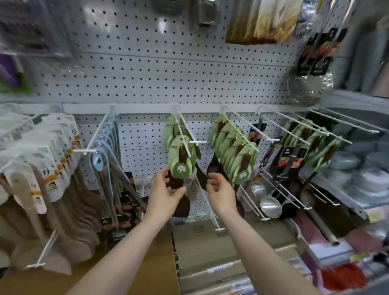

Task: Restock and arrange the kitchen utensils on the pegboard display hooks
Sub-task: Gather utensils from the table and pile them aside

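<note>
Far left edge of the pegboard point(142, 72): pale wooden spatulas point(35, 175) in white card sleeves, packed tight on long hooks. Next along, a hook of blue-tagged utensils point(105, 150), with black-carded handles hanging low beneath them. Centre: the left hand point(166, 192) reaches up and grasps a dark spatula point(180, 205) just under its green leaf card point(180, 161), thumb in front and fingers behind; the card hangs at the front of a white hook point(185, 134) with a few like it behind. The right hand point(219, 190) is just beside, fingers curled, tips at the bowl of a dark spoon point(212, 166); whether it truly holds the spoon cannot be told. That spoon hangs at the front of a crowded row of green cards point(233, 150), which hides the lower hooks behind. Further right: steel ladles point(270, 205), black-carded tools point(289, 164), another green row point(310, 139), and a perforated skimmer point(310, 86) higher up. Stacked bowls point(371, 174) sit on the shelf at the right edge. A cardboard box point(127, 271) lies under the forearms.
</note>
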Motion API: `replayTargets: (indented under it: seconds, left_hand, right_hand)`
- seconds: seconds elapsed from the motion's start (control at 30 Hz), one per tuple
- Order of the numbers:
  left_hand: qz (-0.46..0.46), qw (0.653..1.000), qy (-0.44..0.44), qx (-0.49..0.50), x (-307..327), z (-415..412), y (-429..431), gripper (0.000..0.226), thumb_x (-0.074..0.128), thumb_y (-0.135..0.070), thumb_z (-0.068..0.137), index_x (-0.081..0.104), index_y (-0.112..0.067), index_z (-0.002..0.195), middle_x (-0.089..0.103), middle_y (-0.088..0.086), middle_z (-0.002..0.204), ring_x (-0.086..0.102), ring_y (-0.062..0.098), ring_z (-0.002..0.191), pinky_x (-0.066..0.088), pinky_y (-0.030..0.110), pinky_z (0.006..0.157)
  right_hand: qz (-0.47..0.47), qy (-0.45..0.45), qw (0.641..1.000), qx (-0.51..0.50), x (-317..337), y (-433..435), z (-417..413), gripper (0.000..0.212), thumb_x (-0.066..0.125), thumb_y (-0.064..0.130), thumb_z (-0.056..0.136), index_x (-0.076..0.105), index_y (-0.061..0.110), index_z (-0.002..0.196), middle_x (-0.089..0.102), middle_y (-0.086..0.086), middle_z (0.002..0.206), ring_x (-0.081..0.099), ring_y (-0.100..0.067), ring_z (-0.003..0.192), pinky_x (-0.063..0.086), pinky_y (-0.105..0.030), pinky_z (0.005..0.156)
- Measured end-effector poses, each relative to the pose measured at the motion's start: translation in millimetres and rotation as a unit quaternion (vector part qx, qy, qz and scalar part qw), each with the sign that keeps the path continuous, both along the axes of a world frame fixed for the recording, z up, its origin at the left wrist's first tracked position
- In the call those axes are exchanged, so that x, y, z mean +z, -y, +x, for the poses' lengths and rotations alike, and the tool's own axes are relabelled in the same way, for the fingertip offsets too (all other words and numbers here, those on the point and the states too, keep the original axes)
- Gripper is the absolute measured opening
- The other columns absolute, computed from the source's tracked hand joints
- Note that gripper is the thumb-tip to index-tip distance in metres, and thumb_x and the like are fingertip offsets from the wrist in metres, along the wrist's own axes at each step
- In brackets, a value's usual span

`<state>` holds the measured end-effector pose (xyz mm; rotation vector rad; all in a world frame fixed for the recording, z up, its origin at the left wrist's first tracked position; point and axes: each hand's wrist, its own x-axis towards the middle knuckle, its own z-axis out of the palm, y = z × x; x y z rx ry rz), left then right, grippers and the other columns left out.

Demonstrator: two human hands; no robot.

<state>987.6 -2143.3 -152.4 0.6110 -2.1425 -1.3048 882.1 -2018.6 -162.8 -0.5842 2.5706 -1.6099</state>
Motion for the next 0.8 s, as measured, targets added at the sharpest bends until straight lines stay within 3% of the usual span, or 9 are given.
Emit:
replayTargets:
  seconds: [0.07, 0.13, 0.37, 0.53, 0.67, 0.8]
  left_hand:
    - [0.006, 1.000, 0.016, 0.001, 0.0, -6.0, 5.0, 0.080, 0.072, -0.024, 0.085, 0.024, -0.017, 0.149, 0.034, 0.003, 0.149, 0.040, 0.015, 0.132, 0.037, 0.028, 0.106]
    - [0.006, 0.999, 0.032, 0.005, 0.6, -12.6, 7.9, 0.082, 0.072, -0.023, 0.085, 0.023, -0.015, 0.150, 0.036, 0.005, 0.149, 0.038, 0.018, 0.135, 0.034, 0.034, 0.110]
    - [0.064, 0.996, 0.059, 0.007, -4.3, -33.1, 19.7, 0.083, 0.071, -0.018, 0.086, 0.020, -0.011, 0.152, 0.040, 0.007, 0.149, 0.037, 0.019, 0.137, 0.031, 0.032, 0.110]
    - [0.118, 0.991, 0.067, -0.001, -9.2, -45.5, 29.2, 0.072, 0.072, -0.013, 0.084, 0.031, -0.016, 0.144, 0.056, 0.002, 0.134, 0.052, 0.016, 0.123, 0.040, 0.037, 0.107]
    - [0.126, 0.989, 0.075, -0.005, -12.2, -52.5, 30.9, 0.061, 0.071, -0.013, 0.085, 0.038, -0.015, 0.137, 0.066, 0.001, 0.114, 0.061, 0.013, 0.103, 0.048, 0.040, 0.099]
    - [0.110, 0.991, 0.072, -0.025, -16.8, -51.6, 29.3, 0.043, 0.065, -0.013, 0.090, 0.044, -0.020, 0.127, 0.064, -0.004, 0.105, 0.059, 0.004, 0.094, 0.048, 0.027, 0.088]
  right_hand:
    - [0.043, -0.012, 0.999, -0.001, -2.3, 10.4, -9.4, 0.037, 0.052, 0.010, 0.097, 0.053, 0.017, 0.134, 0.063, -0.002, 0.120, 0.060, -0.020, 0.111, 0.046, -0.029, 0.093]
    - [0.089, -0.042, 0.995, 0.007, -5.3, 20.2, -20.2, 0.042, 0.054, 0.009, 0.096, 0.050, 0.015, 0.137, 0.061, -0.006, 0.130, 0.058, -0.025, 0.119, 0.046, -0.036, 0.100]
    - [0.165, -0.076, 0.983, 0.028, -14.6, 51.5, -51.1, 0.050, 0.053, 0.006, 0.094, 0.044, 0.013, 0.143, 0.055, -0.011, 0.138, 0.054, -0.031, 0.125, 0.043, -0.037, 0.099]
    - [0.184, -0.094, 0.977, 0.055, -22.6, 66.3, -68.6, 0.045, 0.052, 0.009, 0.091, 0.052, 0.020, 0.135, 0.065, -0.011, 0.120, 0.062, -0.035, 0.108, 0.050, -0.038, 0.083]
    - [0.202, -0.117, 0.972, 0.037, -31.8, 75.8, -80.4, 0.035, 0.044, 0.002, 0.092, 0.058, 0.016, 0.122, 0.066, -0.017, 0.095, 0.060, -0.038, 0.094, 0.038, -0.033, 0.064]
    - [0.192, -0.141, 0.971, 0.029, -34.6, 71.2, -79.9, 0.025, 0.044, 0.006, 0.098, 0.058, 0.011, 0.119, 0.062, -0.022, 0.091, 0.054, -0.038, 0.094, 0.034, -0.035, 0.065]
